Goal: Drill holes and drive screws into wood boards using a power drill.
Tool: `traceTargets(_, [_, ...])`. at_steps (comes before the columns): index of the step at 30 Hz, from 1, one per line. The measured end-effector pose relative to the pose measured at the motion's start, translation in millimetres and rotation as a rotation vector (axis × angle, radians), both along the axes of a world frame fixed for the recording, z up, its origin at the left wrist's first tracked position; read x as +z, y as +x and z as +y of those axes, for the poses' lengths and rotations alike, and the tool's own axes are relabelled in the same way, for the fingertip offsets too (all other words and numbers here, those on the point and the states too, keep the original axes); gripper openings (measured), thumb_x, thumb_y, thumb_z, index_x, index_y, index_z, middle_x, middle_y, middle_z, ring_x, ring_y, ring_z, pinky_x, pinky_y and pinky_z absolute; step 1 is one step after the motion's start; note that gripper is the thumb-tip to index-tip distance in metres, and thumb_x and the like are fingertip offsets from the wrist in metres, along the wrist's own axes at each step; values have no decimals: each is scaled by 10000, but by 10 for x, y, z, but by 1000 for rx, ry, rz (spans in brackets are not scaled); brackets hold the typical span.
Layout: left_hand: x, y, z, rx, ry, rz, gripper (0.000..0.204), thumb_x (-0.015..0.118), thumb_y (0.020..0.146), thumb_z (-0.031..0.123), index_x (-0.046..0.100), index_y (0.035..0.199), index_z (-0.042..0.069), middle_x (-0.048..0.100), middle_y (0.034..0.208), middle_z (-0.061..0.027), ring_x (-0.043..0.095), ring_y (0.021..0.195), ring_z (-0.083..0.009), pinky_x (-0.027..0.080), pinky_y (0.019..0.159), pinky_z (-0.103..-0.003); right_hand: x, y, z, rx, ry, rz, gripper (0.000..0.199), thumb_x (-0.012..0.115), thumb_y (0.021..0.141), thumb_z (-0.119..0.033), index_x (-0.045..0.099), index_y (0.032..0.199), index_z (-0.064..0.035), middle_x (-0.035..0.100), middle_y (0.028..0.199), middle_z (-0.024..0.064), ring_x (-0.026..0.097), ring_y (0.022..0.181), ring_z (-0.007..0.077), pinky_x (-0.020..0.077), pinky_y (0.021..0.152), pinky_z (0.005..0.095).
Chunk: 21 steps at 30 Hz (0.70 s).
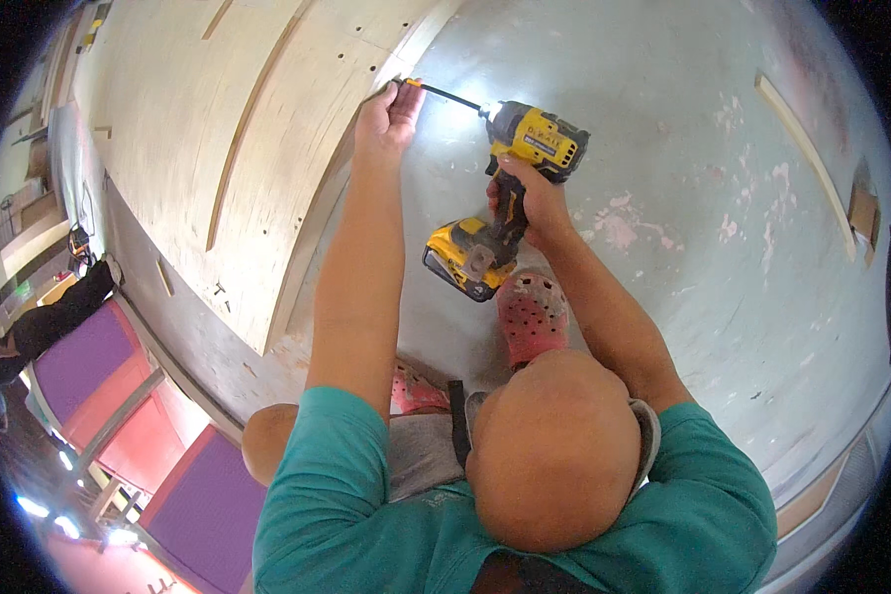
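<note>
head view: one yellow-and-black cordless driver (535, 134) is grasped by the right hand (533, 203), whose fingers are wrapped about the handle below the motor housing; the yellow battery (468, 259) is set at the handle's foot, just beyond the grip on the near side. one long dark bit (452, 97) is carried from the driver's nose toward the left, and its far end, marked by an orange collar (414, 83), is pinched at the fingertips of the left hand (390, 117), just beside the edge of a pale wooden panel (168, 109). dark lettering and a small label strip are borne on the yellow housing. two wooden strips, one long (252, 129) and one short (218, 19), are seen on the panel, and several dark holes are scattered near its far edge. two pink clogs (533, 312) are worn on the grey floor (693, 327), where one pale wooden batten (807, 163) is laid well to the right. two purple panels (84, 361) are shown at lower left.
</note>
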<state>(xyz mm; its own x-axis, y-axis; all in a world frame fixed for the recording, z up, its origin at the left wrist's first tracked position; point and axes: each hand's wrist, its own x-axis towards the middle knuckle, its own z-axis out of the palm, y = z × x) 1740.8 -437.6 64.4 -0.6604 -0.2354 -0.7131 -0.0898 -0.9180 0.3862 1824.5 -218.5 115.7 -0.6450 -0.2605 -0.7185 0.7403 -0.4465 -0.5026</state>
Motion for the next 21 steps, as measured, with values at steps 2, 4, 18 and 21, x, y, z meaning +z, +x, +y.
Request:
traceTargets(2, [21,-18,10,-7,-6,-7,176,418,887,27,464,1000,-101,545,994,-232,557,966,-344,444,914,-449,11,-1,13,15,33,3,224,606,779,-227,525,861,-34,564,627,81,554,520,162,458,472,276])
traceTargets(4, [30,-33,21,-13,-11,-10,179,418,886,24,463,1005,-102,544,999,-232,556,968,-343,446,913,-445,-16,-1,21,8,22,2,227,605,780,-229,526,863,-34,565,628,83,555,521,166,460,474,277])
traceTargets(18, [-76,-27,-80,-100,31,105,164,430,876,16,481,999,-79,576,941,-227,590,893,-320,474,872,-426,-124,116,-85,-45,-86,-97,241,597,789,-250,514,871,-39,571,667,95,555,546,176,469,517,279])
traceTargets(21, [-38,-48,1,-77,4,3,167,432,877,21,476,999,-84,576,941,-222,586,908,-322,469,882,-433,-130,155,-51,-91,-83,-185,247,594,792,-257,515,875,-38,576,672,95,556,540,178,469,513,277])
